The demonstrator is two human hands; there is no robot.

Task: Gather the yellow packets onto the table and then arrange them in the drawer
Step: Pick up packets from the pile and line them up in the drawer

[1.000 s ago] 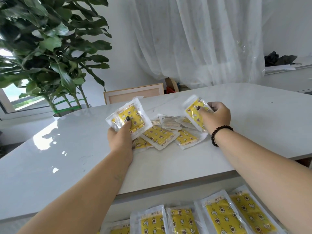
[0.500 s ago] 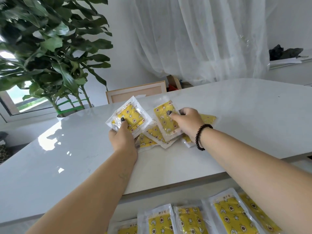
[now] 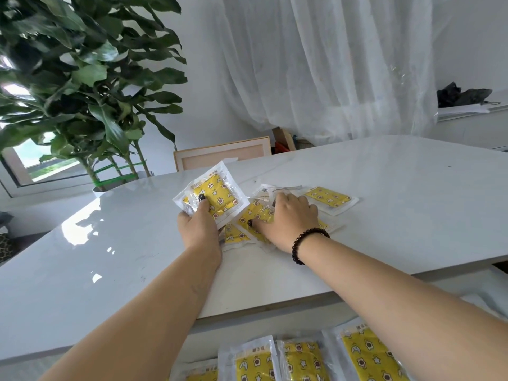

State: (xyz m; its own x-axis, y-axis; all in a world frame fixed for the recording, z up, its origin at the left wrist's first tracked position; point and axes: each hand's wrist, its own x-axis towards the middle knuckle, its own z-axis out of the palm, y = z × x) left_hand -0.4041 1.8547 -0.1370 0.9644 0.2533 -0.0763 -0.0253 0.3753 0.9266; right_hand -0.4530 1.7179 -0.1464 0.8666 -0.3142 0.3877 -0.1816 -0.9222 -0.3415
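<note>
My left hand [image 3: 200,229] grips a small stack of yellow packets [image 3: 217,196], thumb on top, tilted just above the white table [image 3: 384,237]. My right hand [image 3: 288,221] lies over the loose pile, thumb and curled fingers pinching a yellow packet [image 3: 254,213] that lies flat. Another packet [image 3: 328,198] lies apart to the right, and one [image 3: 233,235] peeks out below my left hand. A face-down packet [image 3: 270,189] sits behind my right fingers. In the open drawer under the table's front edge, several yellow packets [image 3: 302,361] lie side by side in a row.
A large potted plant [image 3: 82,92] stands beyond the table's left end. A framed board [image 3: 220,155] leans behind the table, with a sheer curtain [image 3: 330,64] behind it. A white counter [image 3: 481,119] with dark things on it is at the far right.
My right hand carried its packet leftward to the stack in my left hand, let it go there, and now rests on a packet in the pile. The left hand stayed about in place.
</note>
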